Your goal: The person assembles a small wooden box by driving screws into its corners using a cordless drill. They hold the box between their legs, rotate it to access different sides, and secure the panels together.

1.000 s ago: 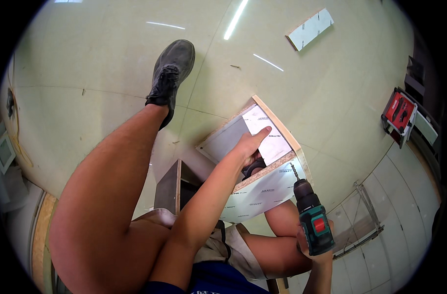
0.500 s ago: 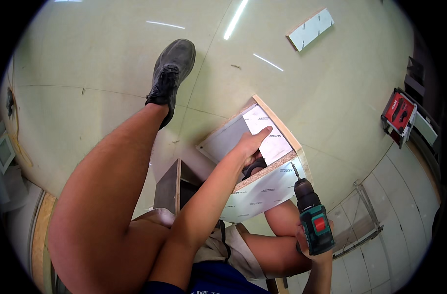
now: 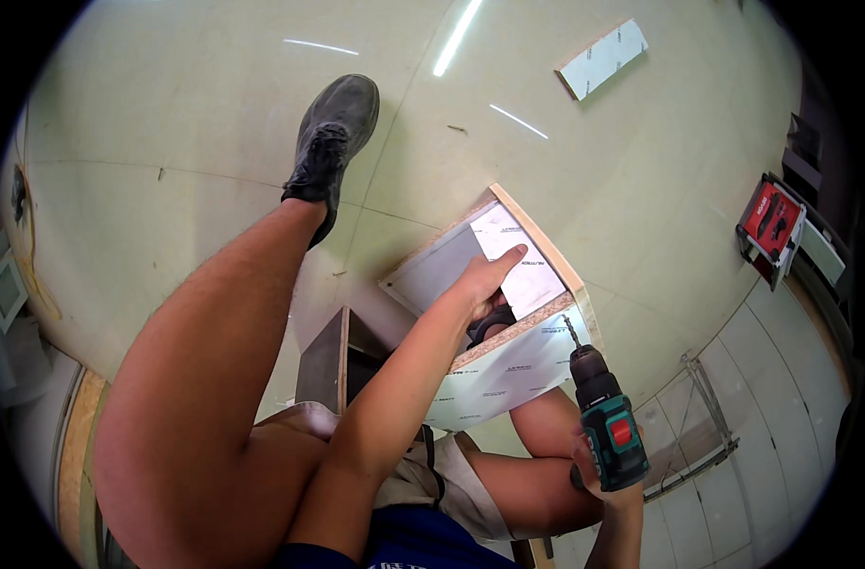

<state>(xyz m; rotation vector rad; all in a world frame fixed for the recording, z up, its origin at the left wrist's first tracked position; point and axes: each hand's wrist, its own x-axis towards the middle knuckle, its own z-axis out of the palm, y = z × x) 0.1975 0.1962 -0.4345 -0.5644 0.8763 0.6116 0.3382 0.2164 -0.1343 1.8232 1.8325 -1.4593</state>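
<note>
Head view: right hand (image 3: 595,482) wrapped round the drill (image 3: 610,431), left hand (image 3: 485,283) clamped on the white board (image 3: 537,280), thumb on top, fingers mostly hidden, board inside the open box (image 3: 480,394) along its pale wood edge. Next to no change over the last second: bit (image 3: 572,331) stays by the box's right corner, contact unclear, so I'd call it a steadying hold, no visible progress. Left forearm reaches diagonally over the lap; right one low, pointing up.
</note>
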